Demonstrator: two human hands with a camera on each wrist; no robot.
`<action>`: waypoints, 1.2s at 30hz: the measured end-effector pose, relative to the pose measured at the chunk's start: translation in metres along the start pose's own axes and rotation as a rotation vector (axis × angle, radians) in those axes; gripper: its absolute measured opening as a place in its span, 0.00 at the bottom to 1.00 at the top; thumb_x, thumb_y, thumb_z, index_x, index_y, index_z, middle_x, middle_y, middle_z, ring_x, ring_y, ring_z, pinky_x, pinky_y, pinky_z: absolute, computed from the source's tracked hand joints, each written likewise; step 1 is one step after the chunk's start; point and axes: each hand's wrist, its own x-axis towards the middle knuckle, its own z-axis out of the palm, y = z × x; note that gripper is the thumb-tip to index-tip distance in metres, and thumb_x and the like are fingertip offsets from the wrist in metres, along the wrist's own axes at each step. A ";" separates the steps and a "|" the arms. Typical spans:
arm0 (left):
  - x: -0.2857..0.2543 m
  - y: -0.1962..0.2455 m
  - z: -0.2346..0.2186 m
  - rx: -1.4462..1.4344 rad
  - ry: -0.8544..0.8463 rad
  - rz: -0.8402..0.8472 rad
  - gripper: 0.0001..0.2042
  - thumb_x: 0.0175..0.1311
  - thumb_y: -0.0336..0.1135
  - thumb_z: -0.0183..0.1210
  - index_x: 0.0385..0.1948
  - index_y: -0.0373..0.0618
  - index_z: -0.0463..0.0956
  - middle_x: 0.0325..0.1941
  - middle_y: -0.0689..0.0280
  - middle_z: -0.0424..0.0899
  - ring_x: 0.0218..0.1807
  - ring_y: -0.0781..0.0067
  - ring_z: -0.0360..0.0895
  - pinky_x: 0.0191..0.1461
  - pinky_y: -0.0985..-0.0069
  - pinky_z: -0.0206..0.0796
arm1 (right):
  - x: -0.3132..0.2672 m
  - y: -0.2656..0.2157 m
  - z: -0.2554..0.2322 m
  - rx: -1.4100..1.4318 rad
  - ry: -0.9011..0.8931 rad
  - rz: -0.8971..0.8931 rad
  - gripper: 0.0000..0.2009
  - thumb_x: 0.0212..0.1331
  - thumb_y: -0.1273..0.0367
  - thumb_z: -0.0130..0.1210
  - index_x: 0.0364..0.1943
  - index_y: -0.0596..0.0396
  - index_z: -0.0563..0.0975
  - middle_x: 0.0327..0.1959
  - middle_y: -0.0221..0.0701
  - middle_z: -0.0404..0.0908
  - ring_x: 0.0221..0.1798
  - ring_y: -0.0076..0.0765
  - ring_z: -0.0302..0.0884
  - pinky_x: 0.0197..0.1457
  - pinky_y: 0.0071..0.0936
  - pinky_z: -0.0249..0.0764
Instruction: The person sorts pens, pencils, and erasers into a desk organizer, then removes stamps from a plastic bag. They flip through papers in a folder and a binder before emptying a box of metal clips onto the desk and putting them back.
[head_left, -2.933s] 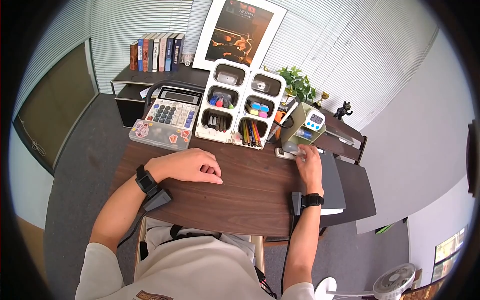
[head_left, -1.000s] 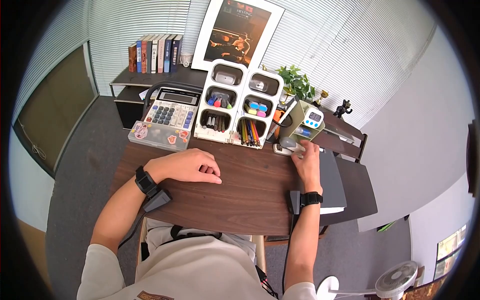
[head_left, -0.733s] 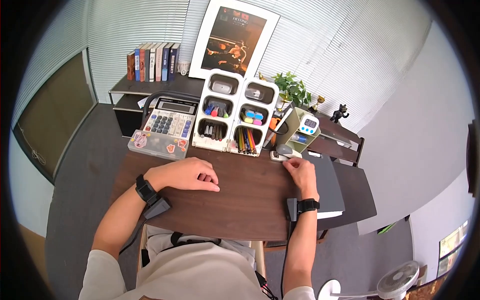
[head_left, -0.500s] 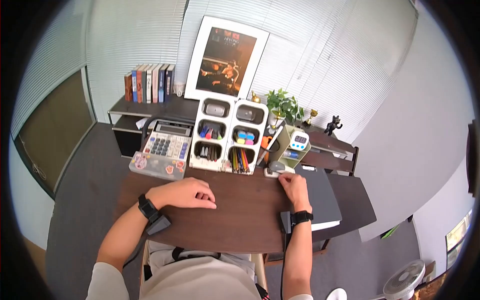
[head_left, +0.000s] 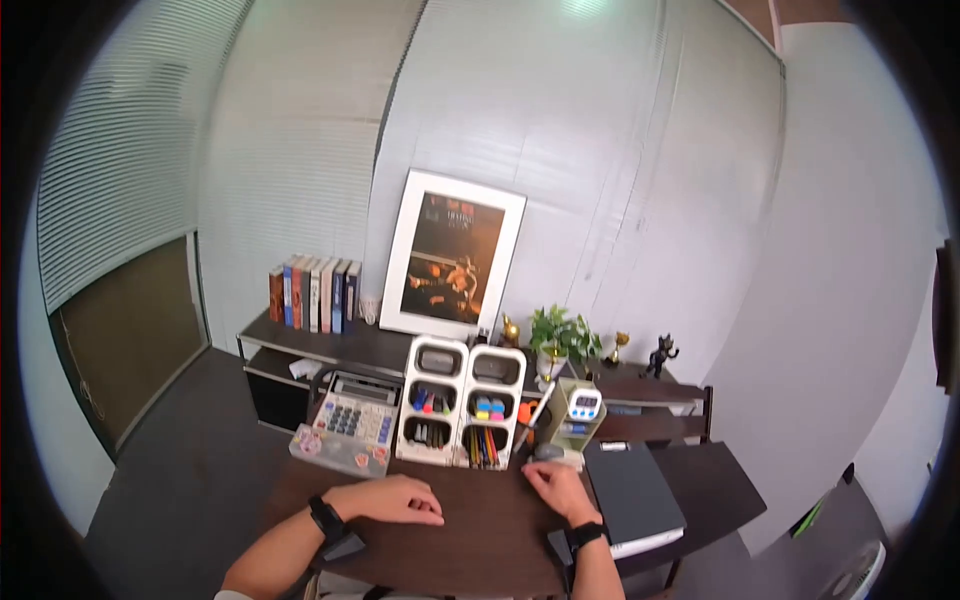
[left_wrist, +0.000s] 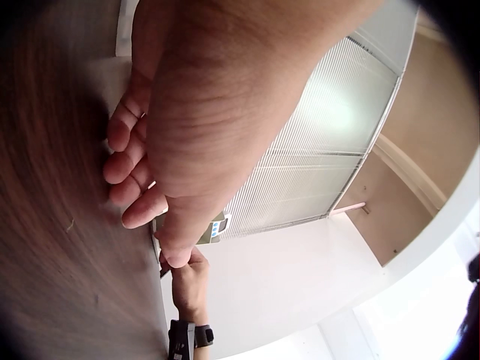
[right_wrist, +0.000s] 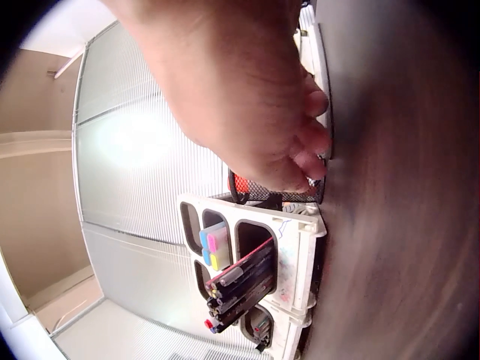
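Observation:
My left hand (head_left: 395,500) rests on the brown desk (head_left: 470,545) with loosely curled fingers, and in the left wrist view nothing lies between its fingers (left_wrist: 124,165). On the other side, my right hand (head_left: 562,490) is low over the desk, just in front of a grey and white stapler (head_left: 560,456) that it partly covers. The right fingers (right_wrist: 311,139) are loosely bent near the desktop, with nothing visible in them. Behind them in the right wrist view stand a black mesh pen cup (right_wrist: 262,191) and the white pen organizer (right_wrist: 296,262).
A calculator (head_left: 355,418) and a sticker-covered case (head_left: 340,452) stand at the left. Right of the stapler lies a dark grey binder (head_left: 632,490). A green holder with a white timer (head_left: 584,403) is behind it. Books (head_left: 313,295), a framed poster (head_left: 453,255) and a plant (head_left: 562,335) stand further back.
The head view has tilted upward. My right hand, at the stapler's right side earlier, has drawn back toward me and left, to the stapler's front. My left hand stays in place on the desk.

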 end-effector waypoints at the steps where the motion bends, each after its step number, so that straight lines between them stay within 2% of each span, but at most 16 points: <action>1: 0.000 -0.003 0.003 0.004 -0.006 -0.012 0.15 0.71 0.46 0.66 0.46 0.45 0.88 0.35 0.64 0.84 0.37 0.70 0.81 0.44 0.73 0.74 | 0.000 -0.001 -0.001 -0.009 -0.018 0.020 0.11 0.69 0.61 0.61 0.44 0.51 0.88 0.41 0.43 0.89 0.44 0.51 0.88 0.50 0.40 0.82; 6: 0.001 0.007 -0.005 -0.013 -0.065 -0.113 0.16 0.72 0.47 0.65 0.47 0.45 0.87 0.36 0.64 0.84 0.38 0.70 0.81 0.44 0.72 0.74 | 0.002 -0.001 -0.002 -0.040 -0.063 0.073 0.11 0.67 0.61 0.62 0.44 0.50 0.89 0.40 0.42 0.89 0.43 0.51 0.88 0.50 0.39 0.82; 9: 0.002 -0.005 0.000 0.002 -0.032 -0.009 0.17 0.72 0.48 0.64 0.48 0.44 0.87 0.37 0.63 0.85 0.39 0.68 0.81 0.44 0.71 0.74 | 0.001 0.008 0.002 0.008 -0.060 0.010 0.10 0.67 0.63 0.62 0.44 0.51 0.88 0.41 0.41 0.90 0.44 0.50 0.88 0.51 0.39 0.82; 12: 0.000 0.002 -0.002 -0.006 -0.022 -0.014 0.16 0.72 0.47 0.64 0.47 0.43 0.87 0.37 0.63 0.84 0.38 0.68 0.81 0.44 0.71 0.73 | 0.003 -0.005 -0.005 0.026 -0.079 0.068 0.10 0.67 0.65 0.61 0.43 0.53 0.88 0.39 0.37 0.91 0.44 0.45 0.89 0.51 0.37 0.83; 14: 0.001 0.005 -0.003 -0.028 -0.034 -0.038 0.16 0.72 0.47 0.65 0.46 0.44 0.87 0.36 0.63 0.84 0.38 0.68 0.81 0.44 0.71 0.73 | 0.002 -0.005 -0.006 0.013 -0.043 0.030 0.10 0.69 0.65 0.60 0.43 0.55 0.88 0.36 0.36 0.91 0.37 0.40 0.90 0.46 0.33 0.84; 16: 0.000 0.003 -0.001 -0.033 -0.001 -0.045 0.14 0.71 0.46 0.66 0.45 0.45 0.88 0.35 0.64 0.84 0.37 0.70 0.81 0.43 0.72 0.74 | -0.001 -0.025 -0.016 0.151 -0.081 0.191 0.11 0.71 0.65 0.59 0.42 0.56 0.88 0.33 0.33 0.91 0.32 0.31 0.88 0.40 0.28 0.82; 20: 0.002 0.007 -0.004 -0.016 -0.008 -0.036 0.12 0.69 0.44 0.67 0.45 0.47 0.88 0.34 0.65 0.83 0.35 0.71 0.81 0.41 0.73 0.73 | -0.023 -0.046 -0.085 0.229 0.010 0.179 0.12 0.73 0.66 0.56 0.42 0.60 0.87 0.30 0.29 0.89 0.30 0.20 0.82 0.33 0.22 0.76; 24: 0.005 0.014 -0.007 -0.034 -0.020 -0.063 0.11 0.68 0.42 0.68 0.45 0.46 0.88 0.33 0.66 0.82 0.34 0.73 0.79 0.40 0.74 0.72 | -0.072 0.025 -0.179 0.299 0.402 0.504 0.13 0.73 0.64 0.57 0.45 0.59 0.87 0.35 0.28 0.89 0.32 0.18 0.81 0.32 0.20 0.74; 26: 0.003 0.017 -0.008 -0.040 -0.012 -0.088 0.11 0.68 0.42 0.69 0.44 0.46 0.89 0.32 0.66 0.82 0.33 0.74 0.79 0.39 0.74 0.72 | -0.119 0.115 -0.194 0.249 0.512 0.618 0.15 0.71 0.61 0.60 0.47 0.59 0.86 0.36 0.30 0.89 0.32 0.18 0.80 0.33 0.20 0.74; 28: 0.003 0.018 -0.007 -0.026 0.002 -0.097 0.11 0.68 0.41 0.69 0.44 0.46 0.89 0.32 0.67 0.82 0.32 0.74 0.78 0.39 0.74 0.71 | -0.168 0.204 -0.187 -0.025 0.532 0.747 0.19 0.66 0.57 0.64 0.50 0.59 0.85 0.39 0.36 0.90 0.37 0.34 0.86 0.42 0.29 0.81; 29: 0.005 0.017 -0.008 -0.027 0.007 -0.095 0.11 0.68 0.41 0.69 0.44 0.46 0.89 0.32 0.67 0.82 0.32 0.74 0.78 0.39 0.74 0.71 | -0.191 0.254 -0.175 -0.278 0.614 0.685 0.22 0.64 0.55 0.65 0.52 0.61 0.85 0.40 0.40 0.90 0.42 0.43 0.87 0.49 0.35 0.81; 30: 0.005 0.016 -0.008 -0.022 -0.005 -0.116 0.11 0.67 0.41 0.69 0.44 0.46 0.89 0.32 0.67 0.82 0.32 0.74 0.78 0.38 0.74 0.71 | -0.193 0.254 -0.167 -0.531 0.686 0.618 0.26 0.61 0.53 0.67 0.53 0.62 0.84 0.41 0.44 0.90 0.47 0.53 0.88 0.55 0.42 0.81; 31: 0.004 0.016 -0.006 -0.021 -0.020 -0.140 0.11 0.67 0.41 0.69 0.44 0.46 0.89 0.32 0.67 0.82 0.32 0.74 0.78 0.38 0.74 0.71 | -0.197 0.255 -0.167 -0.484 0.656 0.742 0.30 0.60 0.50 0.67 0.54 0.64 0.84 0.45 0.50 0.89 0.56 0.60 0.85 0.64 0.46 0.77; 32: 0.003 0.015 -0.004 -0.028 -0.029 -0.145 0.11 0.67 0.41 0.69 0.44 0.46 0.89 0.32 0.67 0.82 0.32 0.74 0.78 0.38 0.74 0.71 | -0.201 0.258 -0.171 -0.486 0.649 0.752 0.30 0.60 0.50 0.67 0.54 0.64 0.84 0.45 0.50 0.89 0.56 0.60 0.85 0.64 0.46 0.77; 34: 0.004 0.013 -0.005 -0.017 0.009 -0.091 0.11 0.67 0.41 0.70 0.44 0.46 0.89 0.32 0.67 0.82 0.32 0.74 0.77 0.38 0.74 0.71 | -0.189 0.231 -0.180 -0.317 0.379 0.942 0.32 0.59 0.48 0.66 0.53 0.66 0.84 0.49 0.51 0.88 0.57 0.54 0.86 0.62 0.42 0.78; 36: 0.005 0.015 -0.006 -0.020 0.004 -0.100 0.11 0.67 0.41 0.70 0.44 0.46 0.89 0.32 0.67 0.81 0.32 0.74 0.77 0.37 0.74 0.70 | -0.185 0.218 -0.184 -0.351 0.352 0.958 0.33 0.58 0.46 0.66 0.54 0.65 0.84 0.51 0.51 0.88 0.58 0.52 0.86 0.63 0.40 0.78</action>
